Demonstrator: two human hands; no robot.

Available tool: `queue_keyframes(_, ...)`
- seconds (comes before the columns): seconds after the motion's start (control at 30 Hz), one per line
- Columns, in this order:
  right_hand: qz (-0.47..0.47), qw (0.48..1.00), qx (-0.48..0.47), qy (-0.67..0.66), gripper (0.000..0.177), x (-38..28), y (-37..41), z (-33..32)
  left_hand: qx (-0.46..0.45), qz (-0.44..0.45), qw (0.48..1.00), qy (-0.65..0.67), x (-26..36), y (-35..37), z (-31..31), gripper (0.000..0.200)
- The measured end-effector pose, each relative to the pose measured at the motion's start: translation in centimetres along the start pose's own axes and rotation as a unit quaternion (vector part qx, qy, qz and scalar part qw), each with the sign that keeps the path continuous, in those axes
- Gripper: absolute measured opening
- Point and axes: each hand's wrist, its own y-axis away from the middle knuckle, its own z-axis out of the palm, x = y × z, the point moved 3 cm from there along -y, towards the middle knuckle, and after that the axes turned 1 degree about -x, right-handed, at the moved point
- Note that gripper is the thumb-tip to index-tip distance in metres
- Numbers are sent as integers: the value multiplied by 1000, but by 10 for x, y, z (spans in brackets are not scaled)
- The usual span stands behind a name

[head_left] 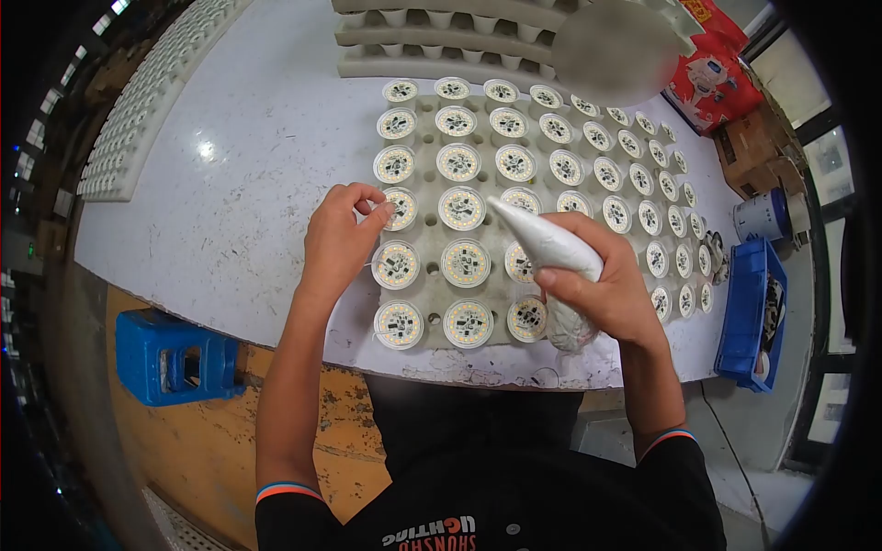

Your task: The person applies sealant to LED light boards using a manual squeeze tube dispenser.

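Note:
My right hand (606, 275) is wrapped around a white cone-shaped piping bag (551, 246), its narrow tip pointing up and left near an LED bulb (462, 209) in the second column. On the left, my left hand (344, 230) has its fingers curled, thumb and forefinger close together at the left rim of an LED bulb (400, 209) in the first column. Whatever sits between those fingertips is too small to make out. Rows of bulbs with round, exposed LED boards stand upright in a pale tray with holes (432, 188). A thin wire sticks out beside the bulb (396, 265) below my left hand.
Stacked pale trays (441, 64) with white cups stand at the back, and another filled tray (152, 101) lies far left. A red bag (712, 73), a cardboard box (753, 151), a bucket (761, 216) and a blue crate (749, 312) line the right. A blue stool (170, 358) is lower left.

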Motion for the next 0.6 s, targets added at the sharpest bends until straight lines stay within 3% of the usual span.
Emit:
queue_keyframes(0.07,-7,998,3,66,49,-5,0,-1,1,-3,1000,-11,3,-2,1,17)
queue_keyframes(0.17,-13,998,-1,56,50,-6,0,-2,12,16,999,27,1,-4,5,15)
queue_keyframes(0.27,-50,997,17,61,50,-6,1,-3,9,-19,997,72,2,-2,5,13)
queue_keyframes(0.47,-49,996,50,63,42,-1,3,-8,-42,48,998,-9,18,19,-1,12)
queue_keyframes(0.57,-59,992,85,72,39,4,5,-12,-17,85,996,36,-5,12,4,15)
queue_keyframes(0.6,-46,995,87,30,39,4,6,-14,-23,47,999,-5,-5,9,2,21)
